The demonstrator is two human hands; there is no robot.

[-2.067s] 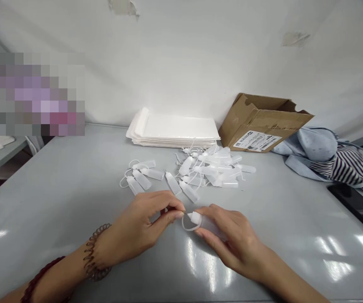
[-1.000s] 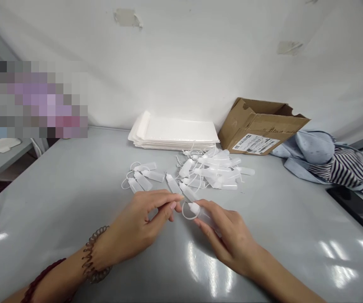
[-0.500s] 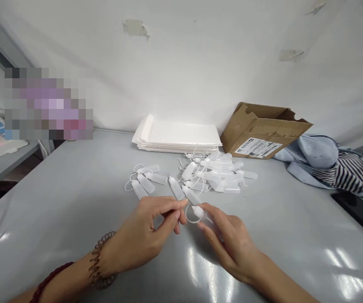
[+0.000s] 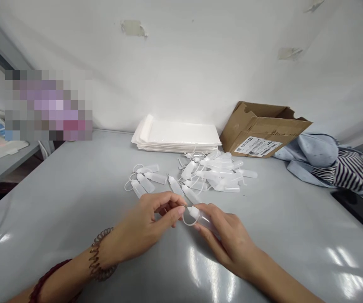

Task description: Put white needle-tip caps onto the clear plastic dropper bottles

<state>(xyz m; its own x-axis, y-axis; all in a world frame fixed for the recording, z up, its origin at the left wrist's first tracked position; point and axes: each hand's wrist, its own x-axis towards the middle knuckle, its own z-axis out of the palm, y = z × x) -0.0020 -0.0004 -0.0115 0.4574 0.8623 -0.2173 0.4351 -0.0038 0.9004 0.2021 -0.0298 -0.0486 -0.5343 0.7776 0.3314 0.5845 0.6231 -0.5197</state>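
A small translucent squeeze bottle (image 4: 207, 221) lies in my right hand (image 4: 224, 233), its fingers wrapped round the body and its white neck pointing left. From that neck a thin white strap (image 4: 189, 224) loops below toward my left hand (image 4: 161, 216). The thumb and index finger of my left hand pinch together at the nozzle end, on what looks like the strap's small cap, mostly covered by the fingertips. Just beyond my hands, similar bottles (image 4: 219, 173) with looped straps lie in a loose pile. A smaller group of bottles (image 4: 145, 183) rests to the left of it.
Behind the pile stands a stack of white padded envelopes (image 4: 181, 134) against the wall. An open cardboard box (image 4: 263, 130) leans to their right. Farther right are a blue and striped cloth bag (image 4: 336, 168) and a dark phone (image 4: 358, 210) on the grey table (image 4: 58, 210).
My left fingertips have drawn slightly left and down, closing at the nozzle end. The strap loop has shifted a little, and the bottle's neck shows further out of my right hand.
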